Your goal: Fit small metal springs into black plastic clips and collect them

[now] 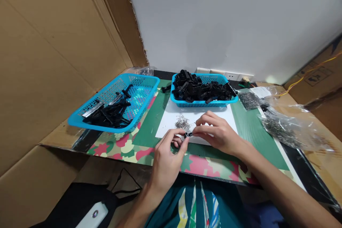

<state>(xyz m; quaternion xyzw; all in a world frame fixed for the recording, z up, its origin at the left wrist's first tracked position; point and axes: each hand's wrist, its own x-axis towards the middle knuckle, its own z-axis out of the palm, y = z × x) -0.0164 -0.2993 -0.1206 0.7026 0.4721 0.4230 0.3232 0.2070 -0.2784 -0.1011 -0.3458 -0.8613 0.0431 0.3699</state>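
Note:
My left hand (168, 155) and my right hand (215, 131) meet over the near edge of a white sheet (211, 115). Both pinch one small black plastic part (187, 135) between their fingertips. Just behind the part lies a small heap of tiny metal springs (182, 122) on the sheet. Straight behind that stands a blue basket (204, 104) piled with black plastic parts. A second blue basket (114, 105) to the left holds fewer black parts and some silvery pieces.
A green mat (251, 128) and camouflage-patterned cover (117, 146) lie on the table. Clear plastic bags of small metal parts (283, 128) sit at the right. Cardboard walls (53, 60) close in the left side; a grey wall stands behind.

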